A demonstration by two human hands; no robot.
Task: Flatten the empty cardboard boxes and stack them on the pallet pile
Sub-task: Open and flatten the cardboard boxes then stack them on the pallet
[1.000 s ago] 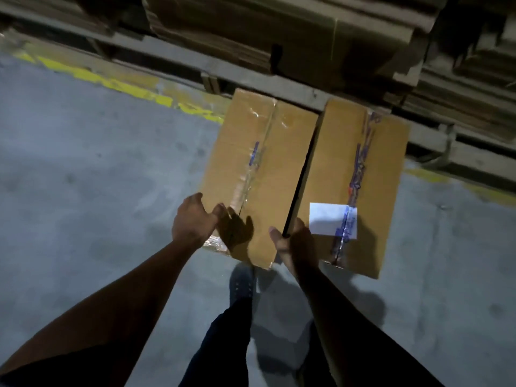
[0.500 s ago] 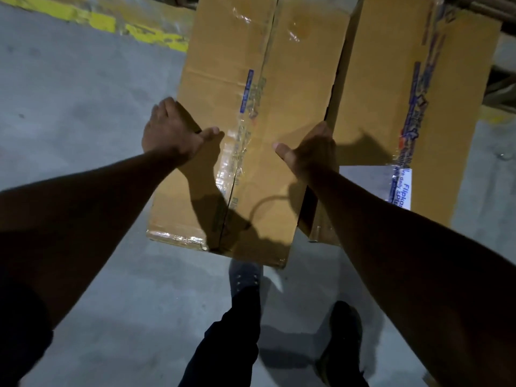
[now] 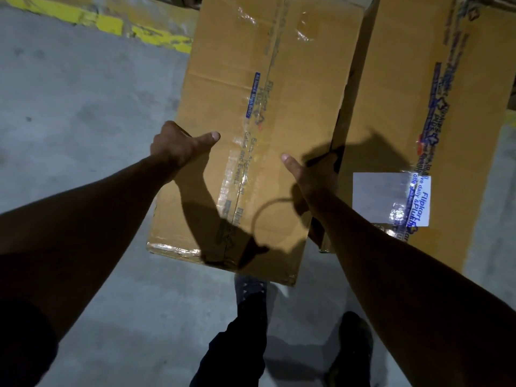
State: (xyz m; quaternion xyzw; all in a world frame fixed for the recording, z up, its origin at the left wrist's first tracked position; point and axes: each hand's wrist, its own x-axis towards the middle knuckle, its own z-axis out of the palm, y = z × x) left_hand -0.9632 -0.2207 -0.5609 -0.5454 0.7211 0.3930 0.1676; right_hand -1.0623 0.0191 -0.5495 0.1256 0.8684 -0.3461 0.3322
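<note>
Moved since half a second ago: both our hands have slid further up the left box (image 3: 251, 141), and the view has dropped closer, so the boxes fill more of the top of the picture; a second ago we stood well back and the pallet pile showed at 12 o'clock, which is now out of view.
Left hand (image 3: 178, 148): it grips the left edge of the left box at about 9 o'clock of its top face, thumb laid flat across the cardboard, the other fingers wrapped over the side and hidden from us.
Right hand (image 3: 312, 177): it holds the right edge of the same box at about 3 o'clock, thumb on top, the other fingers down in the dark gap between the two boxes, so we cannot tell how tightly they curl.
Left box: full-shaped and taped along its middle seam, on or just above the concrete floor (image 3: 83, 107); we cannot tell which.
Right box (image 3: 418, 121): just beside it at 3 o'clock, also unflattened, with a white label (image 3: 379, 198) near its close end; no hand on it.
Done so far: as we judge it, nothing is flattened yet; we only have a two-handed hold on the first box.
Left to do: open the tape, collapse both boxes, carry them to the pile.
Also in view: yellow floor line (image 3: 156, 37) at 11 o'clock; our shoes (image 3: 251, 289) at 6 o'clock.
</note>
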